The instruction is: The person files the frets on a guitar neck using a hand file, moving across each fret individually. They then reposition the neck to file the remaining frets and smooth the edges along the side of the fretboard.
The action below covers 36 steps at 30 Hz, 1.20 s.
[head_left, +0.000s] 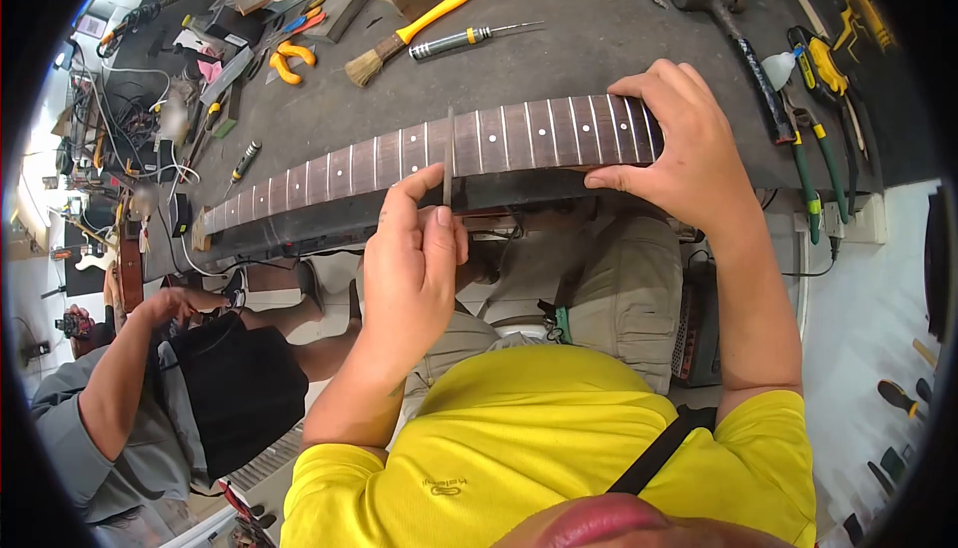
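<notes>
A dark guitar neck [354, 171] with metal frets and white dot inlays lies across the near edge of the bench. My left hand [414, 259] pinches a thin, narrow metal strip, seemingly a file [449, 144], between thumb and fingers. It stands across the fretboard near the middle, beside a fret. My right hand [689, 144] is wrapped round the right end of the neck, fingers on the far edge and thumb on the near edge.
On the dark bench lie a yellow-handled brush [419, 31], a screwdriver-like tool [464, 41], orange-handled pliers [289, 62] and a hammer [733, 34]. Green-handled cutters [804, 164] are at the right. Another person [150, 388] sits at the left, with a hand near the bench.
</notes>
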Each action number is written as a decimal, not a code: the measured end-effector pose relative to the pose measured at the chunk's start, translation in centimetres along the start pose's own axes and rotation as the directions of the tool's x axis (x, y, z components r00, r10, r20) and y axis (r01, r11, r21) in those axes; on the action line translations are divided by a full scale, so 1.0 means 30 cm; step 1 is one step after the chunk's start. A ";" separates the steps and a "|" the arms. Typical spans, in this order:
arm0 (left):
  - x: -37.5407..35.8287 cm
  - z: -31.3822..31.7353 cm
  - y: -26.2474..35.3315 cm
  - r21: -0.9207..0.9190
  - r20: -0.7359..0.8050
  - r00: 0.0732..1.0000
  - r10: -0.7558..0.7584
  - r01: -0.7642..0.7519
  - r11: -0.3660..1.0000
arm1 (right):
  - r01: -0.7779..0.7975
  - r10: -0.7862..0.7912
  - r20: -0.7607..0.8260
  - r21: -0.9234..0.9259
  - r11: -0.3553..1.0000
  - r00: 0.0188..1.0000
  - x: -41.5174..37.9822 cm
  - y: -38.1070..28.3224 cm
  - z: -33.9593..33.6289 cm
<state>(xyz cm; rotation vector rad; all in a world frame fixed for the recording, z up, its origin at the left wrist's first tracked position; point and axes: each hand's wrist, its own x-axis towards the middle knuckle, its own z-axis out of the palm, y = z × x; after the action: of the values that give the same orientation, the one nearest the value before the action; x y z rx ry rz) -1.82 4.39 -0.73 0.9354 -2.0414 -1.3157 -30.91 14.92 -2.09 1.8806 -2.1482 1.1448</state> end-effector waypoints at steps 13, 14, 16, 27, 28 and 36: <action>0.015 0.037 0.043 -0.174 0.108 0.993 -0.056 0.074 0.982 | -0.006 0.006 -0.043 0.008 1.000 0.999 -0.008 0.003 0.007; 0.016 0.038 0.041 -0.179 0.112 0.991 -0.066 0.086 0.980 | -0.007 0.007 -0.042 0.007 1.000 0.999 -0.008 0.003 0.005; 0.020 0.034 0.046 -0.193 0.137 0.986 -0.099 0.125 0.973 | -0.027 0.027 -0.011 0.001 1.000 1.000 -0.007 0.006 0.001; 0.086 0.146 0.053 -0.769 0.326 0.940 -0.102 0.327 0.549 | -0.274 0.268 0.093 0.552 0.788 0.959 -0.139 -0.200 0.011; 0.095 0.155 0.047 -0.781 0.314 0.949 -0.038 0.281 0.558 | -0.285 0.235 0.162 0.562 0.776 0.959 -0.146 -0.223 0.016; 0.121 0.181 0.055 -0.764 0.331 0.944 -0.008 0.273 0.585 | -0.465 0.364 0.297 0.661 0.588 0.883 -0.152 -0.265 0.009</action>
<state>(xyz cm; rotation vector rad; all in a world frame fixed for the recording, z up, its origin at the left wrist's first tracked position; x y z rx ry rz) -8.51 5.01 -1.06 0.4750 -1.2505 -2.2986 -22.69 18.74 -0.77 1.7024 -2.5315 2.3268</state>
